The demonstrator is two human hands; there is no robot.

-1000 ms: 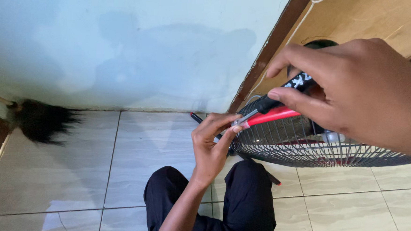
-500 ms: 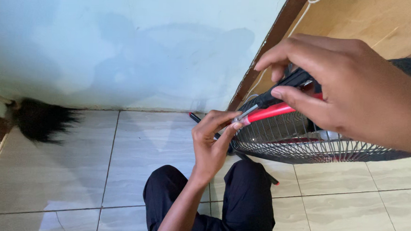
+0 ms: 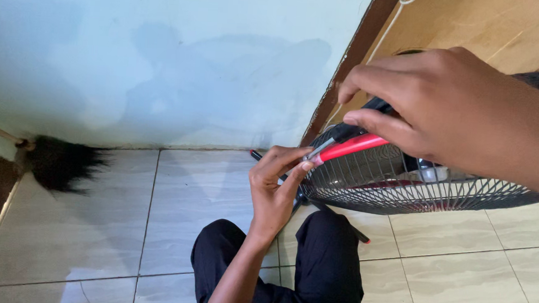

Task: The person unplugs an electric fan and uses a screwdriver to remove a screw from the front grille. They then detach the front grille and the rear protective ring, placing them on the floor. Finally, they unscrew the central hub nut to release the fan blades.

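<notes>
A fan's black wire grille lies tilted over the tiled floor at the right. My right hand grips a red-handled screwdriver, whose metal tip meets the grille's left rim. My left hand pinches that rim right at the tip, fingers closed around the spot. My forearm rises from the bottom of the view over my black trousers.
A pale blue wall stands behind, with a brown wooden door frame and door at the right. A black broom head lies in the left corner. A thin black rod with a red tip rests on the cream tiles under the grille.
My right hand with the screwdriver has shifted slightly right and up. The left hand stays at the grille's rim.
</notes>
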